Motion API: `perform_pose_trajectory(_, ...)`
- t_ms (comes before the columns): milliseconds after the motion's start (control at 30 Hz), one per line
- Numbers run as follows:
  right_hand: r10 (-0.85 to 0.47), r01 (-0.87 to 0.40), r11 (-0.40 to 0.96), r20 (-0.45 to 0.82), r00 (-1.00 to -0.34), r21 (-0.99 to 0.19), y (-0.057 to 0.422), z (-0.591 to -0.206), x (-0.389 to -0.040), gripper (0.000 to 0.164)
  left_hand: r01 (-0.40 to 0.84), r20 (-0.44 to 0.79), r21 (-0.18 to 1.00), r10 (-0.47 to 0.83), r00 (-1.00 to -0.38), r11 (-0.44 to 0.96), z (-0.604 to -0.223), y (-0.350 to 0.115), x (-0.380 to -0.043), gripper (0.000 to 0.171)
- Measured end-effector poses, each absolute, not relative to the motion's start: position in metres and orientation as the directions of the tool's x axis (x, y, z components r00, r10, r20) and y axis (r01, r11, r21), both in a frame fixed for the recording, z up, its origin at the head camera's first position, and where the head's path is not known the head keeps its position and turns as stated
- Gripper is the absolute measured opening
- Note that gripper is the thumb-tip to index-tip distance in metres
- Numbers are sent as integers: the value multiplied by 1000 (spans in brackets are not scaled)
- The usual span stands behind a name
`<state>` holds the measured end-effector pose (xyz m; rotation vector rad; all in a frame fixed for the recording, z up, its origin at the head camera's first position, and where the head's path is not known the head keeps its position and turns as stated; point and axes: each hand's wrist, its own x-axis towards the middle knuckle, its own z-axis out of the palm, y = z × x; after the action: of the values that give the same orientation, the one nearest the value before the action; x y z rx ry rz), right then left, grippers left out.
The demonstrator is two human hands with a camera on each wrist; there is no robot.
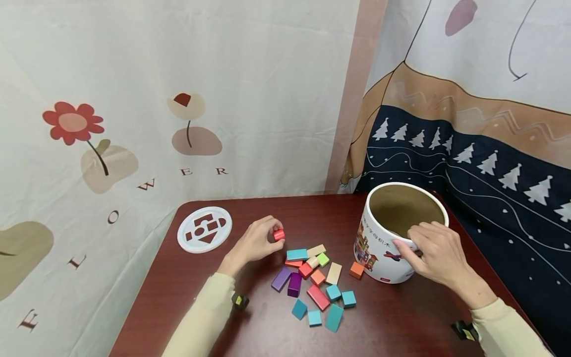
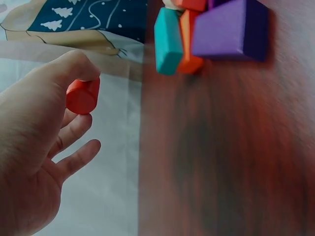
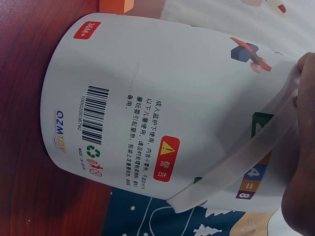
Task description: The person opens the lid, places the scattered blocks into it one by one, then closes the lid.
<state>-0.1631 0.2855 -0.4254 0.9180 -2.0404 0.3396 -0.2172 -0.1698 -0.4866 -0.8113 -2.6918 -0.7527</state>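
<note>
My left hand (image 1: 260,238) pinches a small red cylinder block (image 1: 278,234) between thumb and fingertips, raised above the table. In the left wrist view the cylinder's round end faces the camera, and the other fingers are spread apart. At the right stands a white printed bucket (image 1: 385,250), its top uncovered. My right hand (image 1: 434,253) grips the bucket's near rim, fingers over the edge and thumb on the outside. The bucket's pale strap handle (image 3: 216,184) runs up to that hand in the right wrist view. The bucket's floor is hidden.
Several coloured blocks (image 1: 317,296) lie loosely grouped mid-table, between the hands. One orange block (image 1: 356,269) sits beside the bucket's base. A white lid with shaped cutouts (image 1: 182,237) lies at the back left. Printed curtains (image 1: 276,99) hang behind the brown table (image 1: 178,307).
</note>
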Motion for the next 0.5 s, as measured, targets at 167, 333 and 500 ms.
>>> perform_pose_trajectory(167, -483, -716, 692, 796, -364, 93, 284, -426, -164, 51, 605, 394, 430, 463, -794, 670, -476, -157, -224, 27)
perform_pose_trajectory(333, -480, -711, 697, 797, -367, 92, 284, -425, -163, 51, 655, 434, 437, 493, -754, 616, -461, -135, -231, 28)
perform_pose_trajectory(500, -474, -715, 694, 803, -362, 88, 283, -423, -163, 51, 693, 463, 429, 517, -720, 580, -444, -111, -235, 26)
